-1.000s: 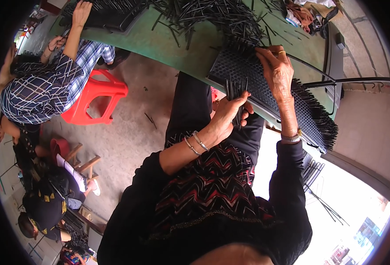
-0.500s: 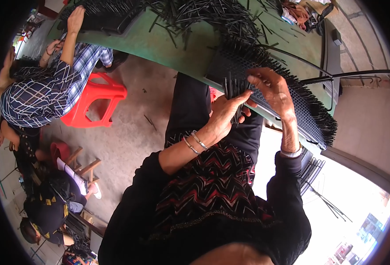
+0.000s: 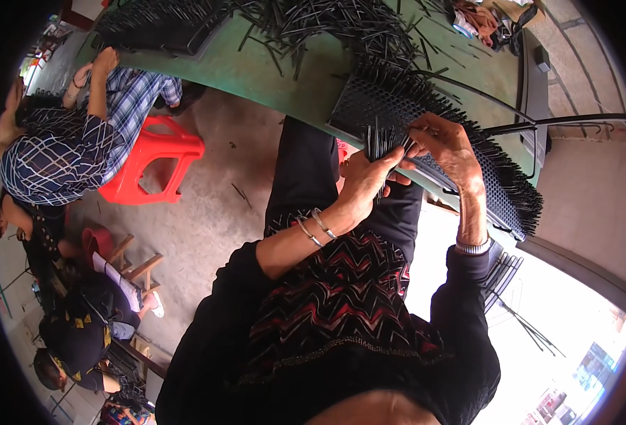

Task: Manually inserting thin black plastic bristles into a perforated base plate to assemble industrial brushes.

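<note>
A bundle of thin black sticks (image 3: 379,144) is clasped in my left hand (image 3: 361,180), its upper ends fanning out above the thumb. My right hand (image 3: 449,150) is closed in a pinch at the right side of this bundle; its fingertips seem to hold one or more of the sticks, though the exact number is hidden. Just beyond both hands lies a long black board full of holes (image 3: 377,106), tilted at the table's edge. Rows of black sticks stand in its far side, while the near side shows bare holes.
Loose black sticks (image 3: 327,25) are heaped on the green table (image 3: 285,95). Another filled board (image 3: 161,32) lies at the far left, near a seated co-worker (image 3: 58,152). A red stool (image 3: 154,159) stands on the floor. Thin black rods (image 3: 575,119) jut out at right.
My right hand has closed and shifted slightly right, its fingertips now pinching by the bundle. The co-worker's raised hand has come down toward their lap.
</note>
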Available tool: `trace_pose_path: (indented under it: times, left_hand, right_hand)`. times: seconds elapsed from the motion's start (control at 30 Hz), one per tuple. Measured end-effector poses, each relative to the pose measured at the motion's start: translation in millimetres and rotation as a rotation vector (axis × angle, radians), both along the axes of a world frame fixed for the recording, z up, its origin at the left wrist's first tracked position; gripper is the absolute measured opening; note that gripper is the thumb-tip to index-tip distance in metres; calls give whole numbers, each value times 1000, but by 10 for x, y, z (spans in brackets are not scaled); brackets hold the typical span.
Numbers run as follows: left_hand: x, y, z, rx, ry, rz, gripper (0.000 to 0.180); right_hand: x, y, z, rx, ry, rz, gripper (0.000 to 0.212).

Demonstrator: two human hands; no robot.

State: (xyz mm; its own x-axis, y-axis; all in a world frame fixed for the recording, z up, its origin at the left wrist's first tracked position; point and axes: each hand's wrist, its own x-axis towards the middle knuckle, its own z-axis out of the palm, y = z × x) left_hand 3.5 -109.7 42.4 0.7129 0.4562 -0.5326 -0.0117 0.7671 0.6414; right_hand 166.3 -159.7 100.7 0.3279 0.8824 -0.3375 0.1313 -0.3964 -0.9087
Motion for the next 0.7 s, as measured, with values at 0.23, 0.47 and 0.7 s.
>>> trace_pose_path:
  times: [0.23, 0.47, 0.7]
  left_hand:
    - [36, 53, -16, -121, 31, 78, 36]
    - [80, -21, 39, -313, -79, -59, 35]
    - [104, -53, -117, -381, -69, 34, 23]
  right_hand:
    - [52, -43, 129, 173, -243, -241, 15]
    - [64, 133, -103, 355, -715, -467, 11]
    - [68, 146, -155, 367, -938, -383, 6]
